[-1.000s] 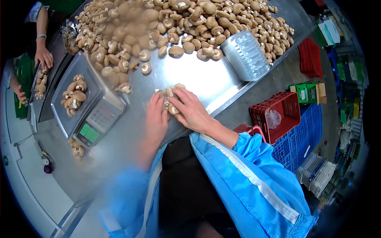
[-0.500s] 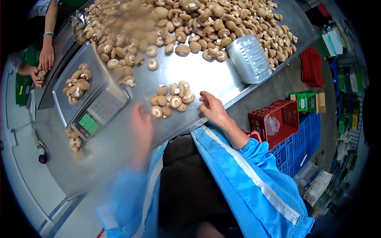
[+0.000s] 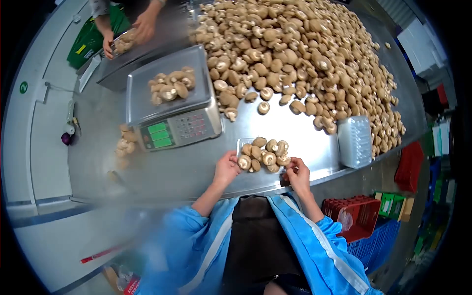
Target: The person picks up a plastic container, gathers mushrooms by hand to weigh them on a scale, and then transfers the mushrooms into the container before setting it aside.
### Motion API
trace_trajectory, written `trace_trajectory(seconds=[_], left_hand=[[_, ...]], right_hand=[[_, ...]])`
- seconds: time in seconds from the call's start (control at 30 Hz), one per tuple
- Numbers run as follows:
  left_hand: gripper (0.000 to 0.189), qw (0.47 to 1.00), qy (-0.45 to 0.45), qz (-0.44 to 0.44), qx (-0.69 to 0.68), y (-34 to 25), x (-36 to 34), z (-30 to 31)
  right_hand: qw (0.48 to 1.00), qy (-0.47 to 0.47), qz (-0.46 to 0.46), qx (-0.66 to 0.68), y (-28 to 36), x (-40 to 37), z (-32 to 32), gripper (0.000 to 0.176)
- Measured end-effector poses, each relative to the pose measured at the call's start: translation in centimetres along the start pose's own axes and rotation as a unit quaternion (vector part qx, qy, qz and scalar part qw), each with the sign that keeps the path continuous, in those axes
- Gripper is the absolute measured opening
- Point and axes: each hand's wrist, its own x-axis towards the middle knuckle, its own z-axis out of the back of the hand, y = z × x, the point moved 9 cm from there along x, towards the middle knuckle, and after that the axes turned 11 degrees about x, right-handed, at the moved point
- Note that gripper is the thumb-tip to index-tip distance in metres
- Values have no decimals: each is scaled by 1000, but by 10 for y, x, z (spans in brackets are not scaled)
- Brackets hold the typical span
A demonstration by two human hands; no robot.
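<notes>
In the head view, a clear plastic tray (image 3: pixel 240 145) filled with brown mushrooms (image 3: pixel 269 158) rests on the metal table in front of me. My left hand (image 3: pixel 226 170) pinches the tray's left end, thumb and fingers closed at its edge. At the opposite end my right hand (image 3: pixel 298 176) has its bent fingers closed on the right edge, by the outermost mushroom. The fingertips of both hands are partly hidden by the tray and its load.
A scale (image 3: pixel 183 125) bearing mushrooms stands to the left; more mushrooms (image 3: pixel 126 141) lie beside it. A large mushroom heap (image 3: pixel 314 54) covers the back. Stacked clear trays (image 3: pixel 355 142) stand right. A co-worker's hands (image 3: pixel 145 25) hold a mushroom tray. Red crate (image 3: pixel 361 216) below right.
My left hand has come in to the tray's left end, and my right hand has closed on its right end. The view has turned leftward. The co-worker's hands now hold a filled tray.
</notes>
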Motion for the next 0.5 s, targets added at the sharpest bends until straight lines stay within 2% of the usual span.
trace_trajectory(seconds=[0.13,0.23,0.4,0.43,0.5], left_hand=[[50,999,-39,-23,24,8,-3,27],[50,987,-93,-91,99,13,-5,49],[46,980,-96,-58,164,22,-9,62],[44,978,-103,-49,175,18,-15,66],[39,960,-98,-85,249,-8,-24,72]], right_hand=[[999,30,18,-30,11,1,-27,26],[995,47,36,-81,3,9,-46,25],[987,50,68,-137,-18,10,-59,29],[985,52,51,-156,-17,6,-59,30],[987,56,46,-143,-14,0,-57,30]])
